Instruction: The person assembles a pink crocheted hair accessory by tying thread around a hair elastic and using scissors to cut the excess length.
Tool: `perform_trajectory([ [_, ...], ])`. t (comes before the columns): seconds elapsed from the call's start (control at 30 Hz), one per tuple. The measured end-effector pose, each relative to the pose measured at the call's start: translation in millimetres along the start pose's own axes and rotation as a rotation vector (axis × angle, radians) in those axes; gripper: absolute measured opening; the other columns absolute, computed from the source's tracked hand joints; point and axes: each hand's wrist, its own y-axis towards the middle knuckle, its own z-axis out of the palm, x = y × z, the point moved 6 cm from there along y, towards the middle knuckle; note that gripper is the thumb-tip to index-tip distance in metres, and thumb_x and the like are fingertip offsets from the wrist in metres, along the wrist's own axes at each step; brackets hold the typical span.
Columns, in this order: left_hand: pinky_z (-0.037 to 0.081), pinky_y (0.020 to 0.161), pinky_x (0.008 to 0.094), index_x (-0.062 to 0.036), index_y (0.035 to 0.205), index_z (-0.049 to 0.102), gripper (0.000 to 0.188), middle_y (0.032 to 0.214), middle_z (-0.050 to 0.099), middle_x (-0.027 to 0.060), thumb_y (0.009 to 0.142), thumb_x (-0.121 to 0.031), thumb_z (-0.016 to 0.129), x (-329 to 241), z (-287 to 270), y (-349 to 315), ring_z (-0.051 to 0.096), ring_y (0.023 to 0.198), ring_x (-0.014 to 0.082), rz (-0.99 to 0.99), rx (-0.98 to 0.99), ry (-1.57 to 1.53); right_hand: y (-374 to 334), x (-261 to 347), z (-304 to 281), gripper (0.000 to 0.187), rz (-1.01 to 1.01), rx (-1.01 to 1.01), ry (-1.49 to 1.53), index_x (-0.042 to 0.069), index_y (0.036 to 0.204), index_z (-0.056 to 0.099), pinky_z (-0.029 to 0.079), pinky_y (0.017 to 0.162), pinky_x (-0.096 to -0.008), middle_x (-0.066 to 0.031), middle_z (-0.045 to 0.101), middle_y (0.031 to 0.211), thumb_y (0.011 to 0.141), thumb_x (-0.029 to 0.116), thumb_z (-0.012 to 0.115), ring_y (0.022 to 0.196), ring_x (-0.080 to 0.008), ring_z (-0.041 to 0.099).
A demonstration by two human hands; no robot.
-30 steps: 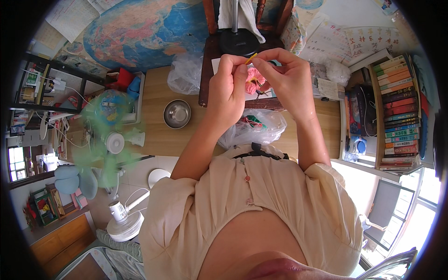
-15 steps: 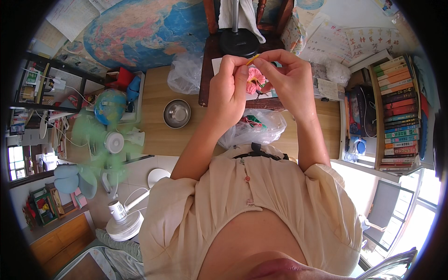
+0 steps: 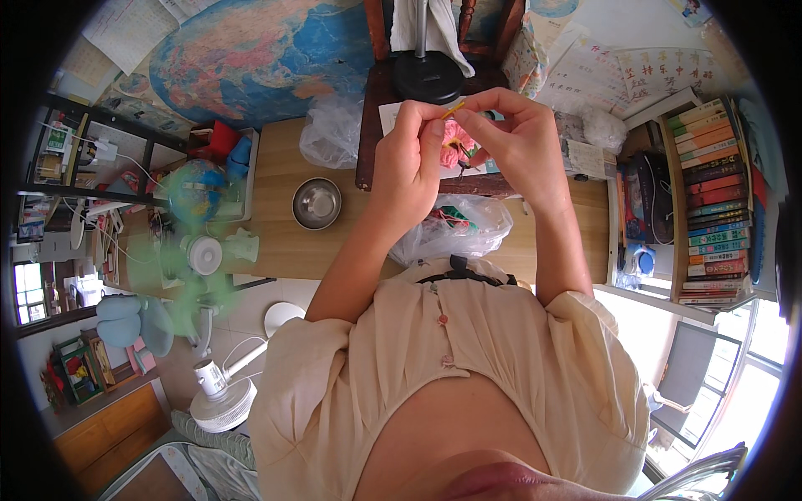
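A thin yellow strip (image 3: 453, 110) slants between my hands above the dark wooden chair seat. My left hand (image 3: 409, 154) pinches its lower end between thumb and index finger. The thumb and index fingertips of my right hand (image 3: 526, 146) close in at its upper end; the exact contact is too small to make out. Below the fingers lies a pink flower-like piece (image 3: 453, 149) with a yellow middle and dark thin strands, partly hidden by my hands. It rests over a white sheet (image 3: 387, 117) on the seat.
Closer to me is a clear plastic bag (image 3: 489, 225) with red and green bits inside. A steel bowl (image 3: 317, 204) stands left on the wooden table, below another plastic bag (image 3: 332, 132). A round black base (image 3: 428, 78) with a pole sits behind my hands; a spinning green fan (image 3: 205, 255) stands left.
My right hand has shifted very slightly, its fingertips easing a little at the strip's upper end. My left hand and the pink piece look nearly unchanged.
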Motion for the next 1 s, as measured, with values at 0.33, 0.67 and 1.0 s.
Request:
perform_trajectory([
  [0.33, 0.048, 0.062, 0.0302, -0.0005, 0.101, 0.053, 0.009, 0.078, 0.062, 0.0142, 0.098, -0.008, 0.049, -2.8, -2.0, -0.1, 0.063, 0.068, 0.0212, 0.030, 0.004, 0.067, 2.1, -0.6, -1.1, 0.014, 0.030, 0.034, 0.026, -0.005, 0.087, 0.065, 0.052, 0.054, -0.0205, -0.0051, 0.066, 0.077, 0.083, 0.008, 0.068, 0.063, -0.0074, 0.062],
  [0.67, 0.046, 0.070, 0.0256, -0.0014, 0.102, 0.053, 0.013, 0.087, 0.063, 0.0083, 0.100, -0.013, 0.047, -1.5, -2.8, -0.3, 0.056, 0.076, 0.0111, 0.074, 0.018, 0.095, 3.4, -7.3, -1.7, 0.017, 0.076, 0.053, 0.085, -0.007, 0.091, 0.066, 0.054, 0.055, -0.0209, -0.0067, 0.066, 0.079, 0.084, 0.009, 0.069, 0.064, -0.0087, 0.063],
  [1.0, 0.050, 0.061, 0.0332, -0.0019, 0.101, 0.052, 0.007, 0.079, 0.064, 0.0165, 0.097, -0.007, 0.051, -4.2, -1.6, 0.6, 0.067, 0.071, 0.0281, 0.120, -0.038, 0.116, 1.7, -8.1, 0.7, 0.018, 0.067, 0.023, 0.090, -0.006, 0.093, 0.068, 0.054, 0.053, -0.0205, -0.0064, 0.067, 0.082, 0.085, 0.010, 0.070, 0.066, -0.0077, 0.063],
])
